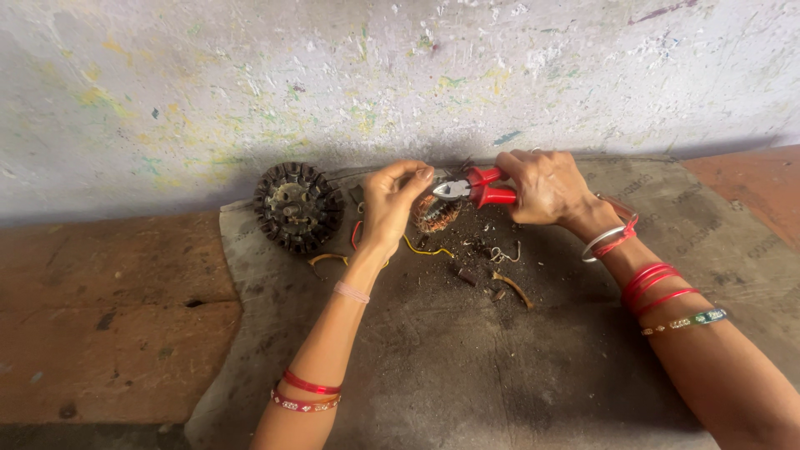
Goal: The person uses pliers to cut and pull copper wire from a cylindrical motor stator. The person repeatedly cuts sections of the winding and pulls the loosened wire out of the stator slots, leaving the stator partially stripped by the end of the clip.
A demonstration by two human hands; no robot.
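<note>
- At the far left edge of the grey mat [467, 367], just beside the wall [250, 75], lies a round black motor core [297, 206] with slotted teeth, flat on its face and touched by neither hand.
- Loose wire ends, yellow and red [421, 247], trail on the mat between the core and the left wrist.
- The left hand [392, 204] is raised over the far middle of the mat, its fingers [414, 175] curled together around a bundle of copper wire [436, 213]; the thumb and forefinger pinch near the plier nose, though just what they pinch is hidden.
- The bundle is held just off the mat, below and touching the tip of the pliers [475, 188].
- The right hand [546, 187] is clamped around the red handles, squeezing them near together, so the steel nose looks shut on a strand.
- To do this well, I judge the grip on the bundle should be firm and close to the nose, with the pull kept straight so the thin copper does not snap short or nick a fingertip.
- Small scraps, a bent hook of wire and a curved brown sliver [512, 287] litter the mat right of centre; they could snag on loose strands.
- The right edge of the mat meets reddish stone floor [750, 192].
</note>
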